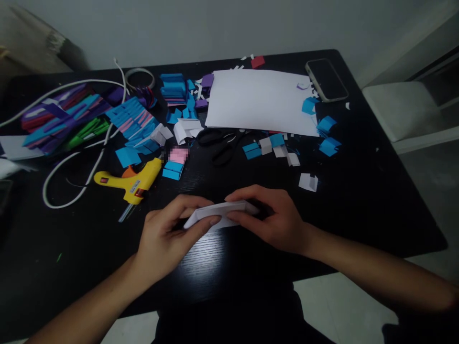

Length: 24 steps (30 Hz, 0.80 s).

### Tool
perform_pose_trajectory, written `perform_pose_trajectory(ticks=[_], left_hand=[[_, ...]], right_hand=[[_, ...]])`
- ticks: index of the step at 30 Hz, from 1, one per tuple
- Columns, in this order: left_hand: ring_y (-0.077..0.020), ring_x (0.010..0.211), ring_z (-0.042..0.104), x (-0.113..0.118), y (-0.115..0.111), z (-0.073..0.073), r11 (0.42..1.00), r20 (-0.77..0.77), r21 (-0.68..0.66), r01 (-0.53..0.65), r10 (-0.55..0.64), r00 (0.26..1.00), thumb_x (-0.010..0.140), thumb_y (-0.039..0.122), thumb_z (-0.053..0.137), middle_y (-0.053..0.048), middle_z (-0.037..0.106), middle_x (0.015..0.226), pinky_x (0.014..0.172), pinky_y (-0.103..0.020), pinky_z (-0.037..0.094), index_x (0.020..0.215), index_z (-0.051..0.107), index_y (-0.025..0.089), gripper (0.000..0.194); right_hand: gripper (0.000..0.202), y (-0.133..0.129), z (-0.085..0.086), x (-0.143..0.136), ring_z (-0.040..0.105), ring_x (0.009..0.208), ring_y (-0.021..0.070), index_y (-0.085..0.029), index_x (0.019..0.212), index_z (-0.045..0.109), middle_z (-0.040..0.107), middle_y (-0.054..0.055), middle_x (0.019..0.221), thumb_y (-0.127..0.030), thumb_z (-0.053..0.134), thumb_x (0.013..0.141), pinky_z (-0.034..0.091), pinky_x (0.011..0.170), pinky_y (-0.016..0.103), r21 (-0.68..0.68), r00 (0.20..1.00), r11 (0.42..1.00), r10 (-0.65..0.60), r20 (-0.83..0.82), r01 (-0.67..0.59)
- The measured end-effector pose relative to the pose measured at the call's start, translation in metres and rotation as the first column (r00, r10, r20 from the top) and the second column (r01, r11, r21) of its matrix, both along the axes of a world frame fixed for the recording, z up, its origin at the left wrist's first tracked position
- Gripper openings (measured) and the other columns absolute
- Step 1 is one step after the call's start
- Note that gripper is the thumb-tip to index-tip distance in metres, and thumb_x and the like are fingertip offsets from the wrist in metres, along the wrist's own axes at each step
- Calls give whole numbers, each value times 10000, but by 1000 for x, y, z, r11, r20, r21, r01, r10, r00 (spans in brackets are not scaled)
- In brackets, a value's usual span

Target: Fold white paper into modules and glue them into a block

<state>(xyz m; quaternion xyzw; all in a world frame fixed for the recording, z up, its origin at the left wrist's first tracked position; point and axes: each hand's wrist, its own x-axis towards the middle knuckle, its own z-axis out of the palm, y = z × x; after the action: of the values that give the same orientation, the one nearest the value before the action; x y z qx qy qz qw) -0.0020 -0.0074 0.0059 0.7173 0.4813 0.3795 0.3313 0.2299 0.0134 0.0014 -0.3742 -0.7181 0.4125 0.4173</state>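
A folded white paper [222, 209] is held between both hands above the front part of the black table [358, 200]. My left hand [172, 229] pinches its left end, thumb on the near side and fingers behind. At the right end, my right hand [276, 217] grips it the same way, with thumb and fingers closed on the paper. The two thumb tips are close together near the paper's middle. Beyond the hands lie black-handled scissors [222, 152], and a small folded white piece [308, 182] rests to the right.
A yellow glue gun [138, 184] lies at the left beside a looping white cable [95, 167]. Folded coloured papers [132, 119] are heaped behind it. White sheets [261, 100], blue pieces [328, 145] and a phone [326, 80] are farther back.
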Motion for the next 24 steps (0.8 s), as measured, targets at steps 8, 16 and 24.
perform_pose_trajectory(ticks=[8, 16, 24], left_hand=[[-92, 629, 721, -3, -2, 3, 992, -21, 116, 59, -57, 998, 902, 166, 759, 3, 778, 848, 534, -148, 555, 1051, 708, 191, 159], [-73, 528, 655, -4, -6, 1, 990, -8, 133, 39, -38, 999, 883, 154, 774, 33, 763, 802, 477, -185, 518, 1044, 732, 211, 176], [-78, 601, 697, -7, -9, 1, 992, -7, 121, 39, -38, 999, 872, 162, 796, 42, 786, 842, 513, -188, 524, 1050, 748, 234, 199]], right_hand=[[186, -6, -1, -1, 780, 814, 122, -174, 1042, 763, 823, 20, 958, -143, 799, 862, 619, 746, 192, 114, 999, 993, -45, 16, 43], [185, -8, 2, -1, 783, 789, 126, -205, 1034, 768, 825, 7, 943, -138, 801, 865, 637, 719, 202, 80, 999, 996, -50, 11, 49], [184, -10, 3, 0, 780, 777, 123, -200, 1031, 762, 823, 6, 940, -133, 799, 864, 629, 700, 199, 83, 999, 996, -42, 21, 40]])
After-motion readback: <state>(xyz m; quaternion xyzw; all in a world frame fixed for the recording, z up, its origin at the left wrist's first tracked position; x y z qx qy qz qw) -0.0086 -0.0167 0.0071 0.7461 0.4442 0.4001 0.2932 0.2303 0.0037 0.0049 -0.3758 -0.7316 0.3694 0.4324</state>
